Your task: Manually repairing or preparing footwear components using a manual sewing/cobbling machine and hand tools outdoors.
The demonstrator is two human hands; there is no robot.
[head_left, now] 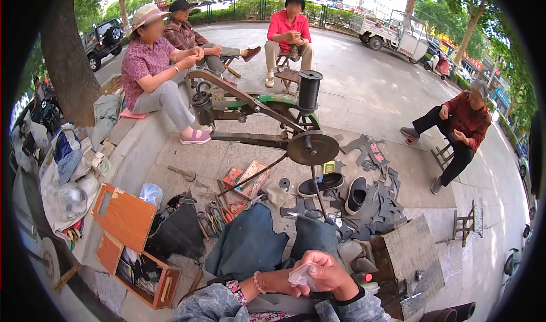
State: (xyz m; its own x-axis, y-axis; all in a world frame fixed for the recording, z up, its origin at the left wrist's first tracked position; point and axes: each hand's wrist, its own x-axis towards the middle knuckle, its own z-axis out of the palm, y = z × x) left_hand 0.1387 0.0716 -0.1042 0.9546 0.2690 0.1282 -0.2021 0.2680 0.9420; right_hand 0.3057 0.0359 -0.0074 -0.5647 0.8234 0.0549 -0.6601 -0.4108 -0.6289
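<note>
My right hand (330, 273) is closed, thumb and fingers pinching a small clear plastic bag (299, 275) above my lap. Below and left of it, my left hand (278, 282) also grips the bag, its fingers partly hidden behind the film. What the bag contains, if anything, I cannot make out. Dark blue-grey cloth (250, 239) covers my knees just beyond the hands. In front of me stands a hand-cranked shoe-stitching machine (244, 103) with a round wheel (312, 147) and a large spool of dark thread (309, 91) on top.
A pair of dark shoes (356, 195) lies among black leather scraps (385, 199). Scissors (215, 217) and a red box (250, 178) are on the ground. An open wooden box (162, 282) stands at left, a wooden board (412, 256) at right. Several people sit around, one (463, 131) at right.
</note>
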